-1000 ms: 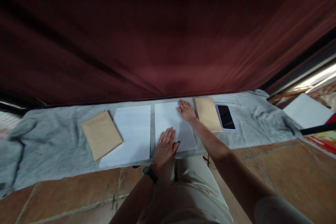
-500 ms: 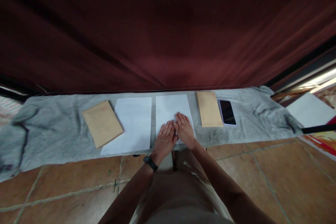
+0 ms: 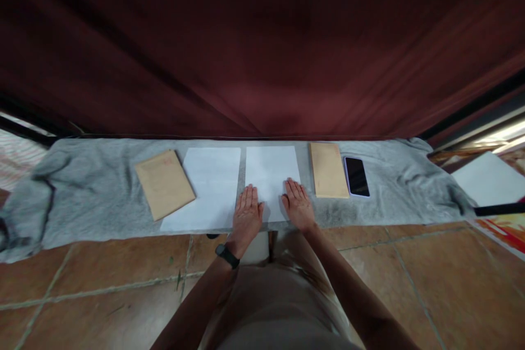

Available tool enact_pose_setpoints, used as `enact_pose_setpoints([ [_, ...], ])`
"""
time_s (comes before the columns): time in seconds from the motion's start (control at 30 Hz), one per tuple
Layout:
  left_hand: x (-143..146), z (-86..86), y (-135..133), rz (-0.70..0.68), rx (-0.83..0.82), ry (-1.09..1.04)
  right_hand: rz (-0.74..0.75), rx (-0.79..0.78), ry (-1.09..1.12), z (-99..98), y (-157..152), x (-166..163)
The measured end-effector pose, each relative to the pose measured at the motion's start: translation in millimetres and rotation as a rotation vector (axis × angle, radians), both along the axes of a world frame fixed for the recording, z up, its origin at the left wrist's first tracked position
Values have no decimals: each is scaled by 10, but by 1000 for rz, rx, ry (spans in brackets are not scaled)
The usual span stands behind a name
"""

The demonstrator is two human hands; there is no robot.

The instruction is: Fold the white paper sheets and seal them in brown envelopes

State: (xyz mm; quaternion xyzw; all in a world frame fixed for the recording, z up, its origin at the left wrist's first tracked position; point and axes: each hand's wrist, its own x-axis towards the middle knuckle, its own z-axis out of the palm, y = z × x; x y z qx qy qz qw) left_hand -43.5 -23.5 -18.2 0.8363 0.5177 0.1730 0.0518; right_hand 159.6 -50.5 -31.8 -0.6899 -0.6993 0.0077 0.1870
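A white sheet of paper [image 3: 271, 172] lies on a grey cloth [image 3: 90, 191] spread over the floor. My left hand [image 3: 246, 215] rests flat on the sheet's near left corner, fingers stretched out. My right hand [image 3: 298, 206] lies flat on its near right corner, fingers also extended. A black watch band sits on my left wrist. A second white sheet [image 3: 209, 186] lies just left of the first. A tan envelope [image 3: 164, 182] lies tilted further left, overlapping that second sheet's edge. Another tan envelope [image 3: 327, 169] lies right of the held sheet.
A dark phone [image 3: 356, 175] lies face up beside the right envelope. A dark red curtain [image 3: 262, 49] hangs behind the cloth. Orange floor tiles [image 3: 410, 273] run along the near side. A white sheet [image 3: 486, 178] and a dark bar [image 3: 498, 209] sit at the far right.
My right hand came back from the sheet's far right corner to its near edge. Both hands met at the middle, then slid apart to the two near corners.
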Motion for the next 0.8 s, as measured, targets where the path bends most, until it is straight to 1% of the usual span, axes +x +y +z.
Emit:
enact_pose_setpoints([
  [0.07,98,20,-22,-35,-2,-19,-2,-3,0,10,-3,-2],
  [0.17,333,43,-36,-165,-26,-30,7,-14,-8,32,-8,3],
  [0.2,408,45,-31,-188,-40,-21,10,-19,-12,38,-10,5],
  [0.3,536,34,13,-185,-72,34,17,-27,-18,42,-10,9],
  [0.37,526,20,51,-166,-73,66,15,-22,-14,28,-6,7],
  [0.57,336,-8,93,-70,-41,72,1,-1,18,-14,5,12],
  [0.67,292,-12,80,-28,-28,75,-2,-2,25,14,8,6],
  [0.8,280,-11,68,-27,-13,72,-24,-28,36,71,11,-117],
])
